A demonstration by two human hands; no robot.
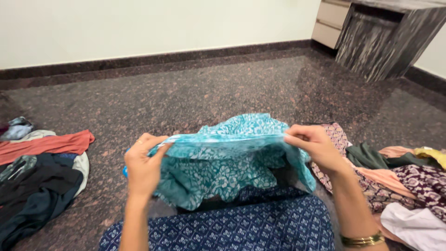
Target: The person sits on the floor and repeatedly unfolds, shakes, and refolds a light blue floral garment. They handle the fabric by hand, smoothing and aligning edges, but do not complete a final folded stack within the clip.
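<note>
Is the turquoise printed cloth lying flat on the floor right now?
No, the turquoise printed cloth is lifted, stretched by its edge between the left hand and the right hand above the person's lap.

Speckled dark-brown polished granite floor (223, 88) bounded by cream wall (139, 23) with dark skirting. Flat stack of dark and rust-orange clothes (37, 172) laid at left. Loose heap of floral, green, peach and white garments (399, 186) piled at right. Dark veined stone counter (381, 37) seen top right, beige drawers (331, 21) beside.

garment (223, 162) between hands, clothes piles (37, 172) left and right, cabinet (376, 37) behind
</note>
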